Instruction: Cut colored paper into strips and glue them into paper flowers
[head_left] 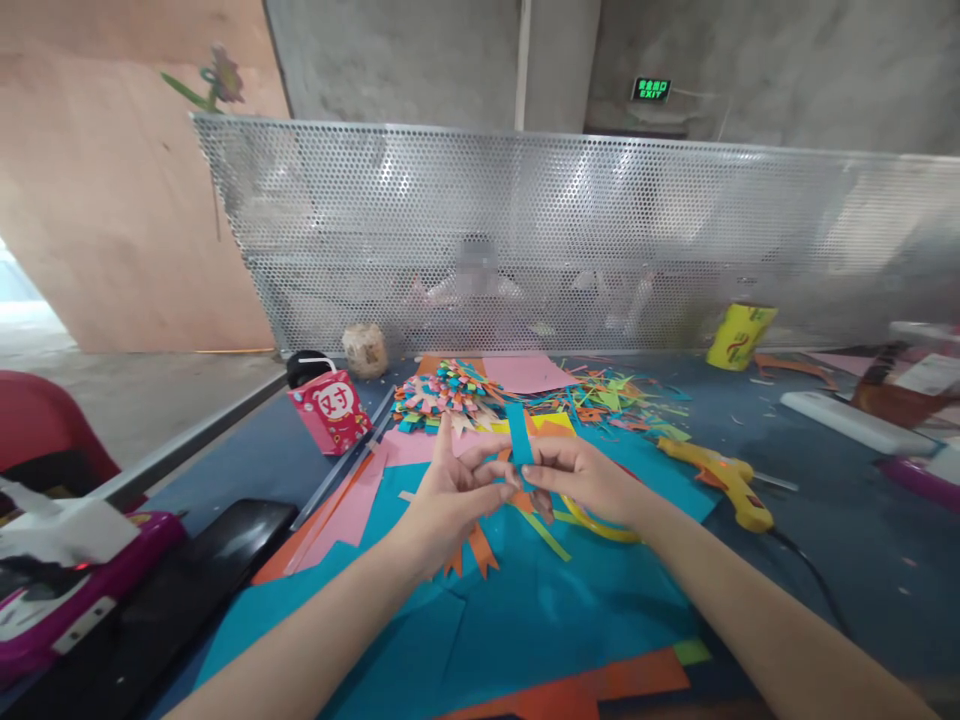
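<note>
My right hand (589, 475) pinches a narrow blue paper strip (517, 432) that stands upright between the hands. Thumb and fingers of my left hand (442, 495) close at the strip's lower end, while its index finger points up. Orange paper strips with notched ends (482, 552) lie below my left hand. Beneath both hands spread large blue paper sheets (525, 620). Partly hidden by my right wrist is a curved yellow loop (600, 525). A bunch of many-coloured folded paper pieces (450, 395) sits just beyond my left hand.
A yellow glue gun (724, 478) with a cord lies at right. Paper scraps (615, 395) are heaped behind. At left are a pink drink carton (330, 410), a black phone (240, 535) and a purple power strip (75, 600). A perforated metal screen (420, 210) borders the back.
</note>
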